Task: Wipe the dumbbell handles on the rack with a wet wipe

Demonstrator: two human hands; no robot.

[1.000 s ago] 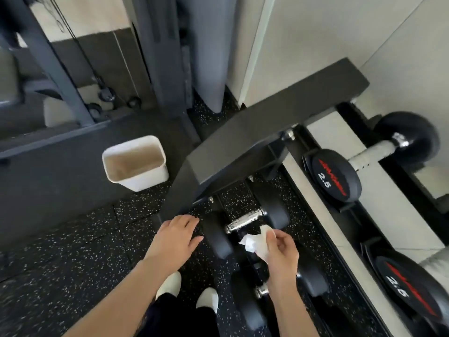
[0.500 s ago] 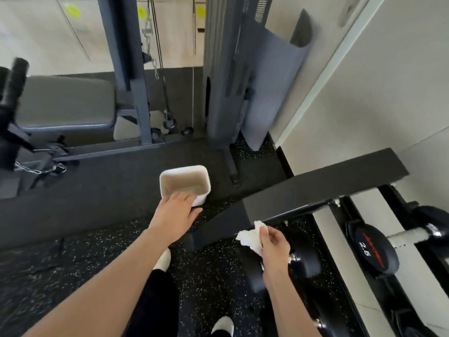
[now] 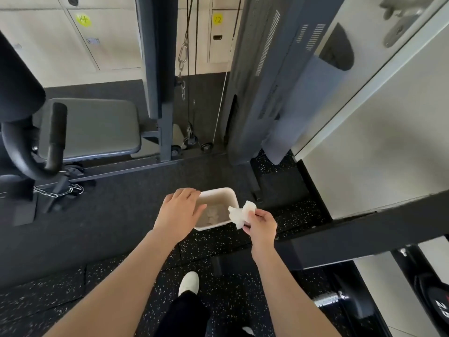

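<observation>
The right hand [image 3: 261, 224] pinches a crumpled white wipe [image 3: 241, 212] between thumb and fingers. The wipe hangs just over the right rim of a white bin [image 3: 224, 194] that stands on the speckled black floor [image 3: 218, 242]. Some pale crumpled pieces lie inside the bin. The left hand [image 3: 179, 212] is relaxed with fingers loosely spread and holds nothing; it is over the left edge of the bin, but I cannot tell if it touches it. The two hands are apart, one on each side of the bin. The rack [image 3: 364, 237] is on the near right, with a dumbbell [image 3: 435, 302] marked 2.5 at the corner and a metal handle [image 3: 326, 300] partly seen under the bar. A white shoe [image 3: 189, 283] is near.
</observation>
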